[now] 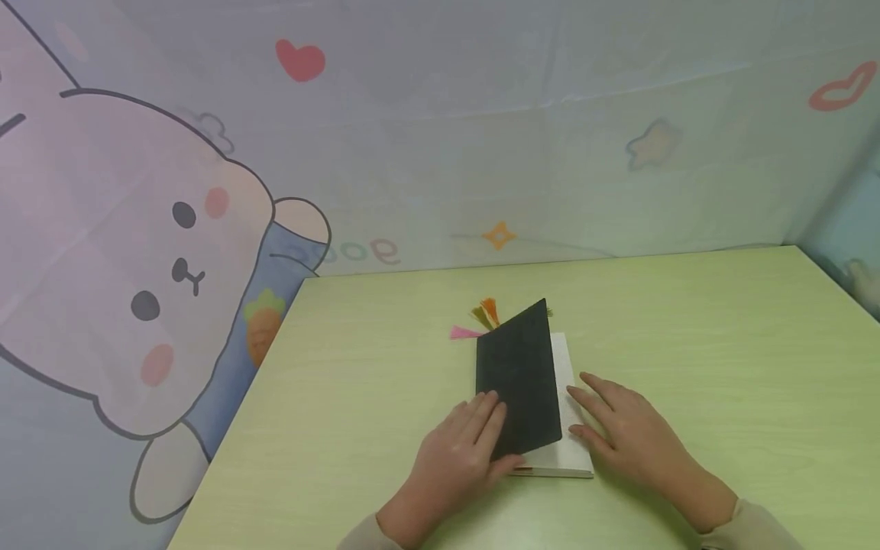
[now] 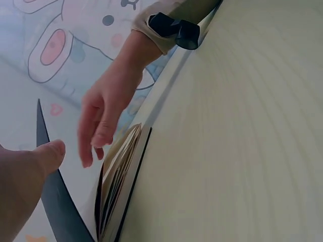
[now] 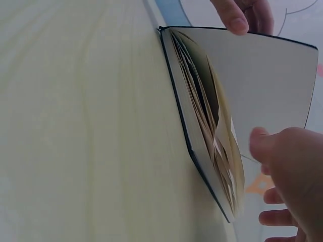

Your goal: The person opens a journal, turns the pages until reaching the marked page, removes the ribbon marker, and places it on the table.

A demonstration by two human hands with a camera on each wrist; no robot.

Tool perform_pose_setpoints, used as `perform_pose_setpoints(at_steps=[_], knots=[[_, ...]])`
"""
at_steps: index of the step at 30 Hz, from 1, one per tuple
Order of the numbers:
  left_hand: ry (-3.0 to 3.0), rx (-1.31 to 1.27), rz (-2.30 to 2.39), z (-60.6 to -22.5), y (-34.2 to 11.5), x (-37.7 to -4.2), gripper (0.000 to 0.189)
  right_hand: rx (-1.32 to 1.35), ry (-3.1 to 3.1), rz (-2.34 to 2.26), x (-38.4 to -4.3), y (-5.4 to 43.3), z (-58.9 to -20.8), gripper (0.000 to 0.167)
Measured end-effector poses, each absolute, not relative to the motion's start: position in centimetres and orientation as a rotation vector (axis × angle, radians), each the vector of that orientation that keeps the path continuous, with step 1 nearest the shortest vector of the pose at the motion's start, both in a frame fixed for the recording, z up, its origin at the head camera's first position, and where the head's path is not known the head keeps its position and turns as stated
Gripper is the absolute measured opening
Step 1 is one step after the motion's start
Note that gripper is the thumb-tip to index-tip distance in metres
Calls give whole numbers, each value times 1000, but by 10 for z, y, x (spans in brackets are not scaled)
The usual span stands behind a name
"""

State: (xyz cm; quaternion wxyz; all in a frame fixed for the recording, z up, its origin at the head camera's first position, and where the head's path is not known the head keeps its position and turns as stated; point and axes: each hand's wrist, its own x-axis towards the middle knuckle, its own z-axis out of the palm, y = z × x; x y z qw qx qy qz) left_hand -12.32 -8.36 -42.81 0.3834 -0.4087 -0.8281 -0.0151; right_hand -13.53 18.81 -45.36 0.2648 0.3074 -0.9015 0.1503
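Observation:
A black-covered notebook lies on the table with its front cover raised at a slant over the white page. The left hand rests straight fingers on the outside of the cover, its thumb near the bottom edge. In the right wrist view, the left thumb overlaps the cover's lower edge, beside the pale inside face. Just right of the notebook is the right hand, fingers spread and relaxed, holding nothing. Loose, wavy pages or inserts fan out between the cover and the page block.
Pink, olive and orange tassels stick out past the notebook's top edge. The pale green table meets a printed cloth backdrop with a large cartoon animal at left. A black strap-on device sits on the right wrist.

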Motion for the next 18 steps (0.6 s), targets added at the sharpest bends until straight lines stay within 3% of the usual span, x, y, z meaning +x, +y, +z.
perform_pose_setpoints(at_steps=[18], knots=[[-2082,-909,-257,-417,-114,-113,64,892,-2545,301,-135,189,-462,47]])
